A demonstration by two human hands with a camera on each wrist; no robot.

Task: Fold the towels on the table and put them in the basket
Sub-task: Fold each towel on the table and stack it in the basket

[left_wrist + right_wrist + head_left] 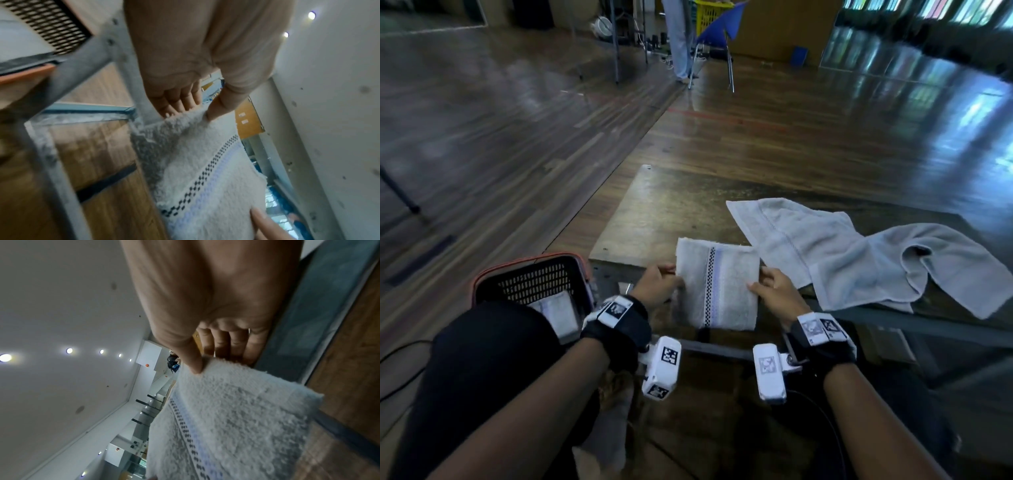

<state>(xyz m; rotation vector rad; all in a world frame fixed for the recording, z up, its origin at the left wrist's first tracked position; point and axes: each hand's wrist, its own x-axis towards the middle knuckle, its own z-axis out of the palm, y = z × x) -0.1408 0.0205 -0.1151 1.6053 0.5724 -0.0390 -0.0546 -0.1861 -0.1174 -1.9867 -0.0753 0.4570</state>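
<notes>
At the near edge of the wooden table (654, 209), a folded white towel (717, 287) with a black checkered stripe and a pale blue band is held up between both hands, its lower end hanging past the table edge. The left hand (659, 284) pinches the towel's left edge; in the left wrist view its thumb (218, 105) presses on the upper face while the curled fingers (174, 100) close in beneath the cloth. The right hand (777, 291) pinches the right edge in the same way, and the right wrist view shows its thumb (193, 358) on top of the terry with the fingers (224, 344) curled behind. Both wrists carry black straps with white marker-tagged camera units.

Beside the folded towel, to its right, a grey towel (791, 236) lies spread and unfolded on the table, one corner pointing toward the far side. Touching its right part, a second grey towel (941, 267) lies crumpled, draping toward the right end of the table.

Left of the table and lower down stands a black mesh basket (534, 277) with an orange rim, close against the table's metal frame. Inside it rests a folded towel in the basket (558, 308), white with a stripe, partly hidden by the person's dark-clad knee (489, 349).

Far across the wooden floor stands a blue chair (717, 27), with a yellow basket (710, 13) just behind it.
</notes>
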